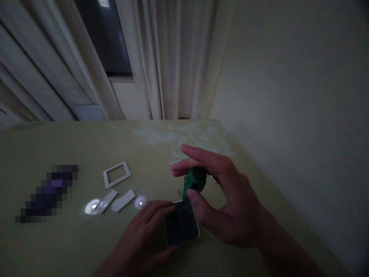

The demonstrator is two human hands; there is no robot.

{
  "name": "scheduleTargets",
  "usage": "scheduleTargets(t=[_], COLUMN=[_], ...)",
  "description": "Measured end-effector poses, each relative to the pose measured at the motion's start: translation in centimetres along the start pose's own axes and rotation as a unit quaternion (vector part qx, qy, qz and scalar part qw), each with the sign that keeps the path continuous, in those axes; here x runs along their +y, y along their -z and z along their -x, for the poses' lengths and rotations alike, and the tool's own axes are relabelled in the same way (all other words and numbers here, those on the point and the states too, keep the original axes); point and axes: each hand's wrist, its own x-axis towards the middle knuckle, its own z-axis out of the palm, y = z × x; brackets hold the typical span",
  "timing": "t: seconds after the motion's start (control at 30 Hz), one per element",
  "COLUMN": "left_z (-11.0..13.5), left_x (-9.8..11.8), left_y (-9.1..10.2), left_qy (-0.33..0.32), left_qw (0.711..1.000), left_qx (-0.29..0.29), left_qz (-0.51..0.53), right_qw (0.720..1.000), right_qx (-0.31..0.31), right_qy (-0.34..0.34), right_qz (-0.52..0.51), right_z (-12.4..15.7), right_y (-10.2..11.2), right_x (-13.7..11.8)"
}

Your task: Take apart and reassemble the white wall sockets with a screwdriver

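My left hand [145,234] grips a small square wall-switch module [182,224] with a white rim and dark inside, holding it on the pale green table [72,146]. My right hand [223,196] is closed around the green handle of a screwdriver [193,182], held upright with its tip down at the module's upper edge. Thumb and fingers pinch the handle. The screwdriver's shaft is hidden behind the hand and the module.
On the table to the left lie a white square switch frame [117,174], two white rocker covers [107,201] [123,200], two bright light spots and a blurred dark object [49,192]. Curtains [173,57] and a dark window stand behind; a wall runs along the right.
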Motion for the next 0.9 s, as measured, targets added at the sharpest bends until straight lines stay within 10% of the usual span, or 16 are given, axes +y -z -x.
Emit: scheduleTargets(t=[0.9], left_z=[0.7], left_x=[0.2], left_y=[-2.4], left_qy=[0.075], left_qw=[0.977], left_qx=[0.033], left_qz=[0.199], right_qw=[0.999], right_qx=[-0.039], right_qy=[-0.011], right_qz=[-0.003], right_z=[0.0], right_y=[-0.6], right_x=[0.7])
